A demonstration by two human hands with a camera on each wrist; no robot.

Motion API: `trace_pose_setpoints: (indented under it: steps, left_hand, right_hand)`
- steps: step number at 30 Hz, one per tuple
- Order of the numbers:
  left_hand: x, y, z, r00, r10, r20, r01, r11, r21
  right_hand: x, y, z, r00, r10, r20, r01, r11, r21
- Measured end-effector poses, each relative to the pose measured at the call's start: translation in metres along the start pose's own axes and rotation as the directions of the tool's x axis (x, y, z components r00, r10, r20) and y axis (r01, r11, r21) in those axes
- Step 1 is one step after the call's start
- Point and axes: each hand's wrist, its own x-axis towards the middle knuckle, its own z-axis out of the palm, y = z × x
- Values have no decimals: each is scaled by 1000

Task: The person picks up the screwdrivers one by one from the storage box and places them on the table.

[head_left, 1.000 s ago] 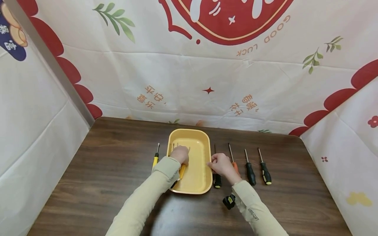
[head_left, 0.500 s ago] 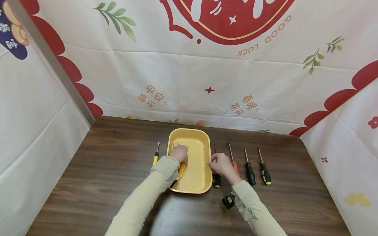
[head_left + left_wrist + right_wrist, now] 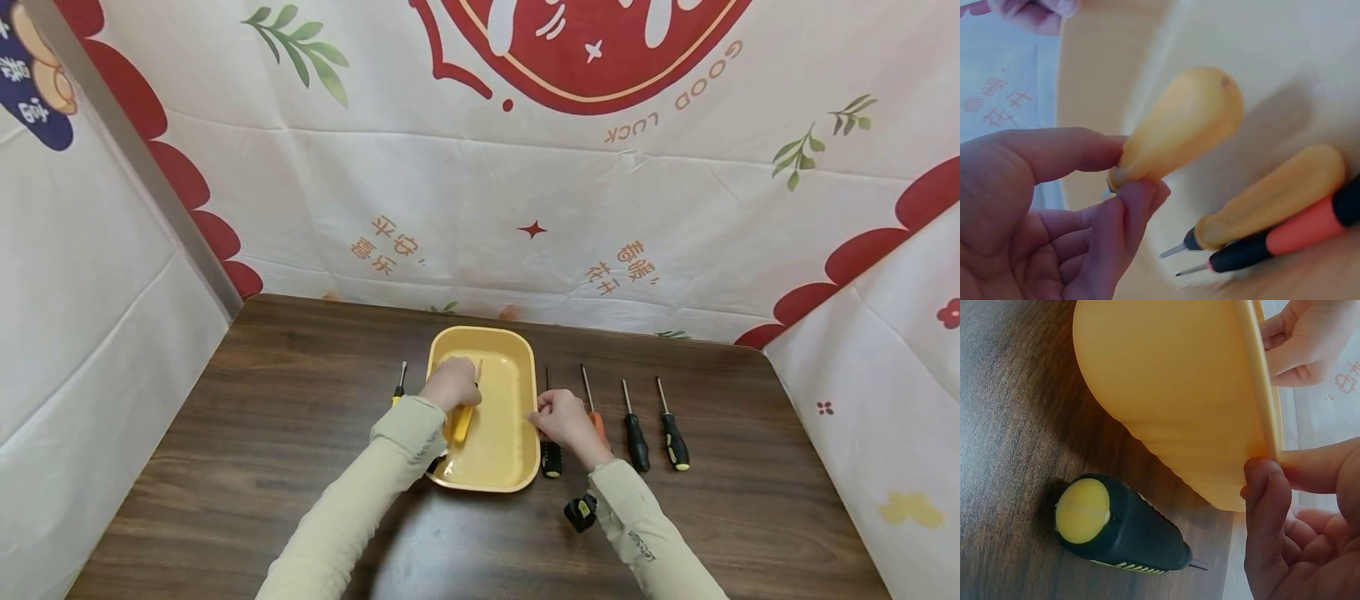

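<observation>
My left hand point(image 3: 453, 383) is over the left side of a yellow plastic tray point(image 3: 506, 417). Thumb and fingers pinch a yellow-handled screwdriver point(image 3: 1185, 122) near the neck of its handle. Below it in the left wrist view, a second yellow-handled screwdriver point(image 3: 1272, 197) and a red-and-black screwdriver point(image 3: 1304, 231) lie side by side in the tray. My right hand point(image 3: 561, 418) pinches the tray's right rim between thumb and forefinger. Close by that hand, a black screwdriver with a yellow end cap point(image 3: 1129, 522) lies on the table.
Right of the tray lie an orange-handled screwdriver point(image 3: 597, 423) and two black-handled screwdrivers, one here point(image 3: 636, 442) and one farther right point(image 3: 676, 442). A black tape measure point(image 3: 581, 512) is beside my right sleeve. A yellow-and-black screwdriver point(image 3: 400, 390) lies left of the tray.
My left hand has shifted slightly away from me and left inside the tray, with the yellow-handled screwdriver in its fingers. The right hand stays on the rim.
</observation>
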Motion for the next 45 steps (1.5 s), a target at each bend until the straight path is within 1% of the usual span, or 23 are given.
trace_pose_setpoints:
  steps: [10, 16, 18, 21, 25, 31, 36, 39, 45]
  left_hand:
    - [-11, -13, -13, 997, -17, -69, 12, 997, -71]
    - [-17, -18, -21, 990, 19, -137, -24, 999, -35]
    - [-20, -19, -24, 988, 23, -150, -27, 999, -22]
    - [-25, -19, -31, 988, 11, -155, -18, 999, -41]
    - [-29, -24, -37, 985, -16, -171, 6, 998, -59]
    - [-33, -36, -44, 975, -39, -218, 27, 998, -60]
    - [-38, -44, -49, 969, -88, -232, 69, 994, -88]
    - [-41, -50, -52, 965, -106, -239, 84, 991, -104]
    - [-45, -65, -57, 955, -138, -263, 116, 988, -100]
  right_hand:
    - [0, 1, 0, 1000, -16, -5, 16, 999, -34]
    - [0, 0, -1, 1000, -6, 3, 6, 1000, -14]
    - [0, 0, -1, 1000, -8, 3, 8, 1000, -7]
    - [0, 1, 0, 1000, -6, 1, 6, 1000, 0]
    - [1, 0, 0, 1000, 17, 4, -17, 1000, 0]
    - [0, 0, 0, 1000, 17, 8, -17, 1000, 5]
    - [1, 0, -1, 1000, 10, 9, -10, 1000, -1]
    - [1, 1, -1, 1000, 2, 9, -2, 1000, -9]
    - [2, 2, 0, 1000, -5, 10, 5, 1000, -6]
